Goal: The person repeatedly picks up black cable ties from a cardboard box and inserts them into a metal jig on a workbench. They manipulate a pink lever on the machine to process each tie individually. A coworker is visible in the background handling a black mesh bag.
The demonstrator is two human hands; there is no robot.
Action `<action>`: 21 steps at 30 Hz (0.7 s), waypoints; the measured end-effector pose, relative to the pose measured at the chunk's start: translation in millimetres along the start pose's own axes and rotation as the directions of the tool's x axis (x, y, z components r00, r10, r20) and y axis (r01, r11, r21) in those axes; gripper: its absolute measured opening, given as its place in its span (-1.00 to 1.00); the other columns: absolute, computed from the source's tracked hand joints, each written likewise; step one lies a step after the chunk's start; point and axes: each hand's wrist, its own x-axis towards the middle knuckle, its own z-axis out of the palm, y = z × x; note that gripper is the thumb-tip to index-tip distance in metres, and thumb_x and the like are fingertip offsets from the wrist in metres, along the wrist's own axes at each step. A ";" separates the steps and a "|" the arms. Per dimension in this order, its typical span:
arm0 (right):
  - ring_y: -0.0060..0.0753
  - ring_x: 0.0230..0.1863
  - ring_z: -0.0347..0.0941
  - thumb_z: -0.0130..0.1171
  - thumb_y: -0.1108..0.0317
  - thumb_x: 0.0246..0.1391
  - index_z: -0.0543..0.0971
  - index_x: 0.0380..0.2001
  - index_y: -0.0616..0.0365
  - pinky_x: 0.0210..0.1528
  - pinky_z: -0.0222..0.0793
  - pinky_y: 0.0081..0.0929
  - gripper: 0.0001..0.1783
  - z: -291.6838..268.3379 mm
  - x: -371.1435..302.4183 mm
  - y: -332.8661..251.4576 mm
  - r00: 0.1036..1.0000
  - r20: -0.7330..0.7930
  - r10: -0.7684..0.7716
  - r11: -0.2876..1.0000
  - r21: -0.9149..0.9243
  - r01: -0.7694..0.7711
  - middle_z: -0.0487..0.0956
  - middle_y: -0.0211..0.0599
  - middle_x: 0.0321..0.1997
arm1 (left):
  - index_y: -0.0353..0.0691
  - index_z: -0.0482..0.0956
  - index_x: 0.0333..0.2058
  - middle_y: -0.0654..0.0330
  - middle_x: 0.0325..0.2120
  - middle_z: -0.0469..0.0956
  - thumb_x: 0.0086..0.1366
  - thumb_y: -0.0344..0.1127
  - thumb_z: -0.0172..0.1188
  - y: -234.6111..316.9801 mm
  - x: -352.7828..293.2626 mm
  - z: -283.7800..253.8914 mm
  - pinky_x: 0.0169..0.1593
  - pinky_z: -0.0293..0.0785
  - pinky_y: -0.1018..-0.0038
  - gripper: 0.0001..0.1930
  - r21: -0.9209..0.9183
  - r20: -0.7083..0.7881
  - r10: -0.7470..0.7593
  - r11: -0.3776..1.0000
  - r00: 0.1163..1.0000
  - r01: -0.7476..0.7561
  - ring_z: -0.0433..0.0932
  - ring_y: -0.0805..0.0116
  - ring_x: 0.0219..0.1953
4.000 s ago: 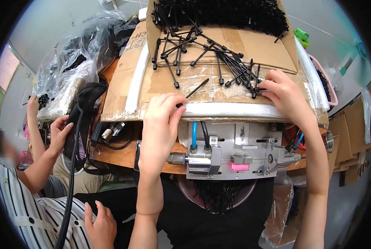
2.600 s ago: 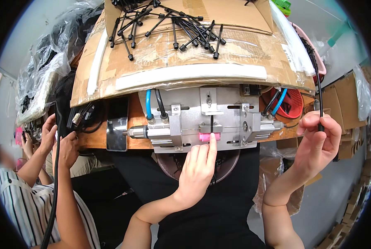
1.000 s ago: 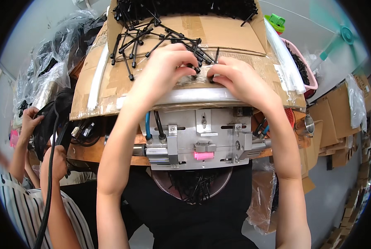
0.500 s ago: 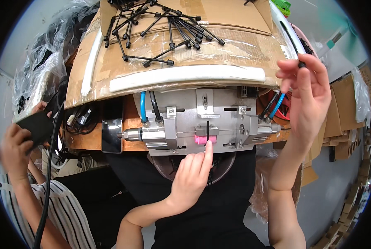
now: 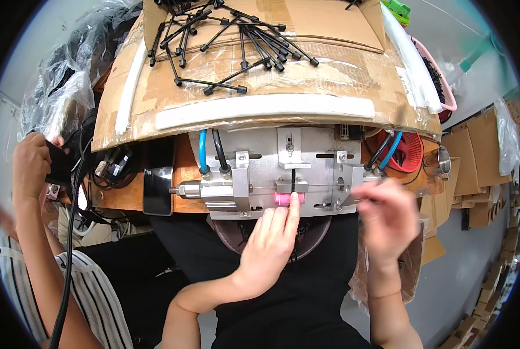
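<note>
On a metal clamping fixture (image 5: pixel 265 145), a thin black rod (image 5: pixel 293 176) stands in front of the central bracket, with a pink cylindrical piece (image 5: pixel 282 199) at its near end. The index fingertip of my left hand (image 5: pixel 267 239) rests at the rod's near end, beside the pink piece; its other fingers are curled and grip nothing. To the right of the fixture, my right hand (image 5: pixel 389 218) is smeared by motion. Its fingers appear pinched on a dark end of another black rod, most of which is blurred.
Several black rods with knobbed ends (image 5: pixel 260 43) lie on a cardboard box (image 5: pixel 329 75) behind the fixture. A red basket (image 5: pixel 408 152) and a metal cup (image 5: pixel 437 161) stand at right. A dark phone-like slab (image 5: pixel 158 183) lies at left. Another person's hand (image 5: pixel 32 166) holds a black object.
My right hand has come down and inward from the upper right, toward the fixture's right side. My left fingertip stays at the fixture. The other person's hand has risen slightly.
</note>
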 end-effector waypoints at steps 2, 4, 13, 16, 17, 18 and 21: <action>-0.32 -0.38 0.54 0.29 0.76 -0.14 0.50 0.00 0.35 -0.36 0.51 -0.50 -0.47 25.9 -33.5 -9.3 0.987 0.053 0.153 0.988 0.015 -0.154 0.60 -0.15 -0.33 | -0.30 0.38 0.19 0.11 -0.33 0.44 0.09 -0.57 0.21 -9.7 16.0 -34.8 -0.11 0.41 0.29 -0.39 -0.167 -0.039 0.058 0.984 0.998 -0.063 0.42 0.15 -0.24; -0.26 -0.43 0.49 0.31 0.76 -0.19 0.40 0.14 0.43 -0.36 0.46 -0.39 -0.29 39.0 -53.2 -5.1 0.985 0.123 0.118 0.989 -0.099 -0.106 0.55 -0.13 -0.38 | -0.27 0.59 -0.10 0.10 -0.35 0.49 0.03 -0.68 0.10 -34.5 57.8 -73.4 -0.15 0.43 0.31 -0.59 -0.019 -0.292 0.113 0.992 0.950 -0.124 0.46 0.14 -0.26; -0.30 -0.50 0.34 0.30 0.65 -0.09 0.33 0.24 0.36 -0.37 0.35 -0.36 -0.26 67.0 -64.1 0.8 0.946 0.261 0.195 0.977 -0.137 -0.163 0.40 -0.22 -0.53 | -0.29 0.55 -0.31 0.16 -0.46 0.38 0.22 -0.31 0.25 -102.3 146.1 -105.9 -0.29 0.37 0.45 -0.83 -0.028 -0.128 0.077 0.996 0.989 -0.081 0.39 0.32 -0.42; -0.29 -0.47 0.36 0.35 0.58 -0.10 0.37 0.20 0.34 -0.37 0.36 -0.37 -0.28 57.2 -54.3 -2.8 0.928 0.321 0.191 0.977 -0.156 -0.147 0.44 -0.21 -0.49 | -0.28 0.55 -0.34 0.19 -0.45 0.38 0.13 -0.40 0.30 -96.2 137.7 -109.8 -0.30 0.35 0.47 -0.85 -0.151 -0.113 0.001 0.988 0.994 -0.019 0.36 0.35 -0.43; -0.28 -0.46 0.36 0.36 0.55 -0.10 0.39 0.18 0.34 -0.37 0.36 -0.37 -0.30 46.6 -36.3 -7.4 0.924 0.349 0.156 0.982 -0.155 -0.107 0.45 -0.21 -0.48 | -0.28 0.55 -0.35 0.20 -0.44 0.38 0.11 -0.42 0.31 -93.8 131.2 -110.8 -0.30 0.35 0.47 -0.85 -0.192 -0.113 -0.031 0.981 0.993 0.009 0.37 0.35 -0.42; -0.28 -0.45 0.36 0.38 0.52 -0.11 0.41 0.16 0.34 -0.37 0.37 -0.37 -0.31 35.0 -17.5 -12.9 0.919 0.372 0.129 0.984 -0.164 -0.072 0.46 -0.21 -0.47 | -0.29 0.55 -0.36 0.20 -0.42 0.40 0.05 -0.48 0.33 -85.2 123.9 -108.5 -0.28 0.36 0.48 -0.83 -0.208 -0.224 -0.011 0.978 0.975 -0.037 0.39 0.36 -0.41; -0.15 -0.35 0.51 0.37 0.52 -0.09 0.56 -0.16 0.22 -0.26 0.44 -0.31 -0.64 28.6 60.6 10.3 0.992 0.107 -0.066 0.932 -0.349 0.100 0.57 -0.12 -0.31 | -0.26 0.57 -0.37 0.17 -0.35 0.45 -0.03 -0.56 0.36 -49.4 85.1 -97.2 -0.23 0.40 0.42 -0.78 0.053 -0.469 0.065 0.998 0.881 -0.045 0.44 0.27 -0.32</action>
